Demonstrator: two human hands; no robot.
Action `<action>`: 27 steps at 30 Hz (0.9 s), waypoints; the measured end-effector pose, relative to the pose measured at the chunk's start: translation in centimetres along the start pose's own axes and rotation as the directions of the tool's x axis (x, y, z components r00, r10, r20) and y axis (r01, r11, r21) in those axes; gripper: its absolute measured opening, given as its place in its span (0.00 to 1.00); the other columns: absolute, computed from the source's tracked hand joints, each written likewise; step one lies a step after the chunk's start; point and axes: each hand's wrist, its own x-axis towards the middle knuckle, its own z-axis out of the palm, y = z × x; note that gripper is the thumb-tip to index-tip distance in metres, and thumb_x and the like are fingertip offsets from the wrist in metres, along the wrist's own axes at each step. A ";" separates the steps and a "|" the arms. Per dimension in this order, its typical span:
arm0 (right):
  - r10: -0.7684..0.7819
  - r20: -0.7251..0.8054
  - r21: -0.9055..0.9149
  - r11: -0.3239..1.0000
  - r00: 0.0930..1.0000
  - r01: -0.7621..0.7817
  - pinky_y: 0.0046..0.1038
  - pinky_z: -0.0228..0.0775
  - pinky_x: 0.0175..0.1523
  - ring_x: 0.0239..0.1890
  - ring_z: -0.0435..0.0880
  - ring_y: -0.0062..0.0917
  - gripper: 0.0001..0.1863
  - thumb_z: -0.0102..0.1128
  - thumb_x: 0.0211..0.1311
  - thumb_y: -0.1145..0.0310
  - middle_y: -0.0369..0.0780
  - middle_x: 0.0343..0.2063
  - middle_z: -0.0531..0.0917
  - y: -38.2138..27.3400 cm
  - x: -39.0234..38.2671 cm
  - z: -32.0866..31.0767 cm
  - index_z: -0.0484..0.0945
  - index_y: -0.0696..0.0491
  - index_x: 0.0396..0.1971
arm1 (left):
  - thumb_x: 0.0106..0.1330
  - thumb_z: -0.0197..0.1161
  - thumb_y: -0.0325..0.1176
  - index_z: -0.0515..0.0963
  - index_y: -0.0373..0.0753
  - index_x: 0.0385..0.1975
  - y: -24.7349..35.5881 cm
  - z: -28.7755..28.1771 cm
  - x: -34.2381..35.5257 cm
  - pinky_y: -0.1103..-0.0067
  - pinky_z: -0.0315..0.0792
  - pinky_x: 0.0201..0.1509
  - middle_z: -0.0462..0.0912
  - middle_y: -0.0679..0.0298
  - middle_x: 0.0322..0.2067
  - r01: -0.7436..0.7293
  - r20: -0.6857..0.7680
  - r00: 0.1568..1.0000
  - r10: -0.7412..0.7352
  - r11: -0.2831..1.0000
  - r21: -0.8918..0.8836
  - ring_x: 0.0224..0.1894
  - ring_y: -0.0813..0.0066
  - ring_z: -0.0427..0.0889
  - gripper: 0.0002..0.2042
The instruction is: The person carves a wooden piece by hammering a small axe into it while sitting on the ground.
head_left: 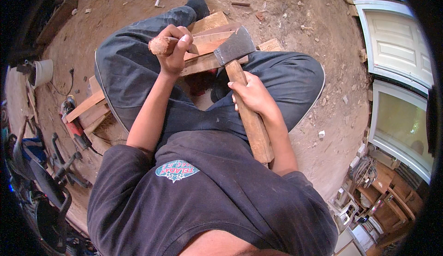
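Left grip (pixel 175 56): clenched round a wooden-handled hand tool (pixel 161 46), rounded butt toward the left, narrow tip toward the right; exact kind unclear. Right grip (pixel 253 94): wrapped round the shaft of a hatchet (pixel 234 47), just below its metal head; butt end near the shirt. Timber boards (pixel 201 65) lie between the legs. Angle grinder (pixel 76 129) on dirt floor (pixel 318 30), person's left, beside more planks (pixel 87 106)

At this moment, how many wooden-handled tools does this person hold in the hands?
2: a chisel-like tool in the left hand, which partly covers it, and an axe in the right hand.
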 end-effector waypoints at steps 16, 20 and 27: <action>0.012 0.027 -0.044 0.999 1.000 -0.011 0.26 0.72 0.20 0.15 0.76 0.21 0.15 0.57 0.64 0.66 0.37 0.17 0.76 0.2 0.2 -0.1 0.69 0.59 0.45 | 0.64 0.57 0.24 0.66 0.36 0.21 -0.2 0.5 0.5 0.84 0.65 0.24 0.72 0.64 0.20 0.062 0.013 0.998 -0.063 0.995 0.080 0.20 0.82 0.69 0.10; 0.004 0.027 -0.054 0.999 1.000 -0.003 0.26 0.72 0.19 0.14 0.76 0.21 0.15 0.57 0.64 0.66 0.37 0.17 0.76 0.2 0.2 -0.2 0.69 0.59 0.45 | 0.64 0.57 0.24 0.67 0.36 0.21 -0.1 1.1 1.1 0.85 0.64 0.21 0.72 0.65 0.20 0.106 -0.008 0.994 -0.105 0.991 0.082 0.19 0.83 0.68 0.10; -0.007 0.018 -0.052 0.999 1.000 0.008 0.26 0.72 0.20 0.16 0.76 0.21 0.15 0.57 0.65 0.66 0.37 0.17 0.76 0.4 0.3 -0.1 0.70 0.60 0.44 | 0.64 0.57 0.24 0.66 0.36 0.22 -0.3 0.6 0.4 0.84 0.68 0.22 0.72 0.64 0.20 0.101 -0.004 0.995 -0.101 0.995 0.016 0.19 0.82 0.70 0.09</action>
